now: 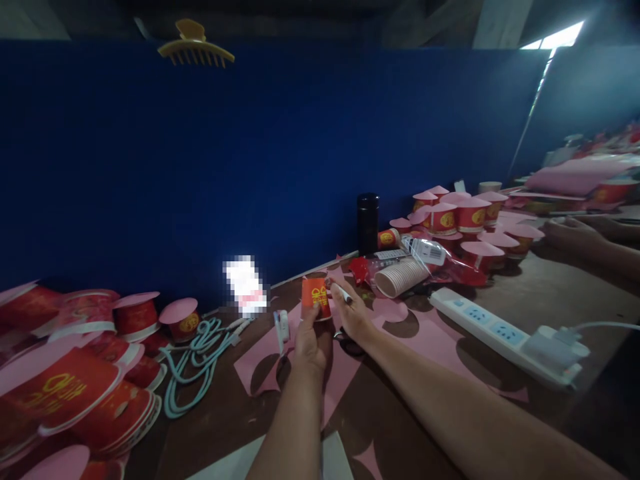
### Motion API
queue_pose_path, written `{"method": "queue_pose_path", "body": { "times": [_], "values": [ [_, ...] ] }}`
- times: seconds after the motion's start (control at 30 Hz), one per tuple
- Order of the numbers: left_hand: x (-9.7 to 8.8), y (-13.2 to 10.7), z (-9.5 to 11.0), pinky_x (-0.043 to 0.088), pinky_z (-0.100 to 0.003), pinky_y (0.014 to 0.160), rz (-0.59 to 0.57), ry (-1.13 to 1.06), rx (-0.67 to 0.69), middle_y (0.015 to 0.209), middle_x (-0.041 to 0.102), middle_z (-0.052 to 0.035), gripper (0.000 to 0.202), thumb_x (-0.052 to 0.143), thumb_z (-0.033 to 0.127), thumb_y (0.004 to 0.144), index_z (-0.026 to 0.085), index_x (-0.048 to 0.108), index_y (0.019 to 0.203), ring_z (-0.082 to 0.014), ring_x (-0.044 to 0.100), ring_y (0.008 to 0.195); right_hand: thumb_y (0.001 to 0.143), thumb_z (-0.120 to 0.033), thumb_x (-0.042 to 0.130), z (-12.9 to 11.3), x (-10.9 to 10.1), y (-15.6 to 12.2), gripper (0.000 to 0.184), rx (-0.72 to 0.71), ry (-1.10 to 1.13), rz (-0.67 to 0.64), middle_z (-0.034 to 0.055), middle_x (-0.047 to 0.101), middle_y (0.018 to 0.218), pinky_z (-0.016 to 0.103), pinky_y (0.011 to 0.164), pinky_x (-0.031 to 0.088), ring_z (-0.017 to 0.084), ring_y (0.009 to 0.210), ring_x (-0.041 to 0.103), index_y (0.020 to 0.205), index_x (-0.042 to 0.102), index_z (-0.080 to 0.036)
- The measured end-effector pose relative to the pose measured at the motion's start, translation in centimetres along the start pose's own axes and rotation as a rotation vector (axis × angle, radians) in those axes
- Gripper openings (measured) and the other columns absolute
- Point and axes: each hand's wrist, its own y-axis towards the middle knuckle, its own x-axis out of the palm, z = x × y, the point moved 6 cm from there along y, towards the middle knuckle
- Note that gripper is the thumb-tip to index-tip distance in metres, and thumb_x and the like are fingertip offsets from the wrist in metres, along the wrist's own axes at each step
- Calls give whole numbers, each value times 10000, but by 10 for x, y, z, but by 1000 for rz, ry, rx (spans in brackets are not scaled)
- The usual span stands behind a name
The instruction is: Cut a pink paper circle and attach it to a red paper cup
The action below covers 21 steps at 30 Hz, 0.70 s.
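Note:
My left hand [307, 340] grips a small red-orange paper cup [315, 297] from below, holding it upright above the brown table [550, 293]. My right hand [351, 313] is just to the cup's right, its fingers pinched on a small white stick-like thing [343, 292] whose tip is close to the cup's rim. Under both hands lie pink paper sheets [430, 337] with round holes cut out of them. A dark pair of scissors [345, 343] lies on the paper below my right wrist.
Red cups with pink lids are piled at the left [75, 373] and back right [465, 217]. A sleeve of plain paper cups [405, 275], a black flask [368, 223], a white power strip [500, 333] and a coiled teal cable [200, 353] lie around. Another person's hand [575, 237] rests at the right.

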Motion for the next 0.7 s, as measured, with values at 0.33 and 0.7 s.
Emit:
{"method": "queue_pose_path", "body": {
  "times": [0.33,0.7],
  "values": [
    [0,2,5,515,-235,784,-75,-3,5,849,707,-45,140,667,89,726,144,666,854,-124,663,803,931,-277,499,-54,-2,-16,267,-411,-319,-26,68,676,1050,356,914,491,193,986,614,1146,656,-257],
    [-2,4,2,458,-260,866,-119,93,62,919,704,-44,269,736,160,670,156,684,934,-140,640,884,907,-265,518,-64,-3,-25,163,-471,-438,2,56,695,1009,354,889,456,198,958,632,1028,624,-237]
  ]
}}
